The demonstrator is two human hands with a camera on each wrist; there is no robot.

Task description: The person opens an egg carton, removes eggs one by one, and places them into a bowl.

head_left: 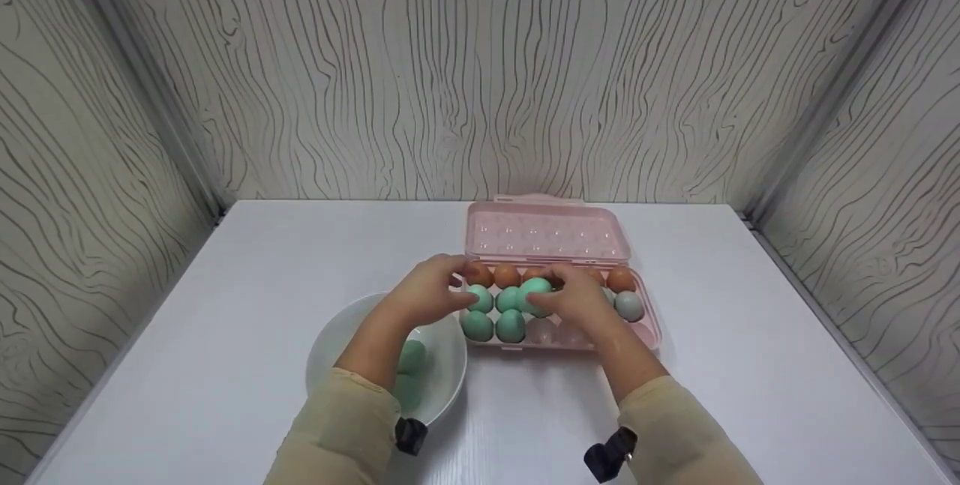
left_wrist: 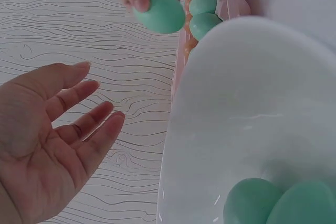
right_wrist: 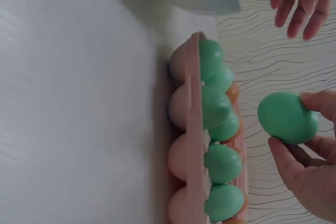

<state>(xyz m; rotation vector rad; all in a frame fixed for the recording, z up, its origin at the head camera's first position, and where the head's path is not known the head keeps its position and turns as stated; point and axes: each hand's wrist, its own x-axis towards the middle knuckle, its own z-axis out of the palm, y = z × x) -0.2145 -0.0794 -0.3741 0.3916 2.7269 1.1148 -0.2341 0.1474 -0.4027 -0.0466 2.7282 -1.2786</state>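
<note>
My right hand pinches a green egg between thumb and fingertips, raised over the pink egg carton. Brown eggs fill the carton's back row. Its middle row has green eggs at the left and a pale grey-green egg at the right. Two more green eggs stand at the front left, beside bare pink cups. Fingers spread and holding nothing, my left hand hovers between the white bowl and the carton's left end. Green eggs lie inside the bowl.
The carton's lid is folded back toward the rear wall. A white table lies under everything, closed in by wood-grain panels at the back and both sides. The bowl stands close to the carton's left.
</note>
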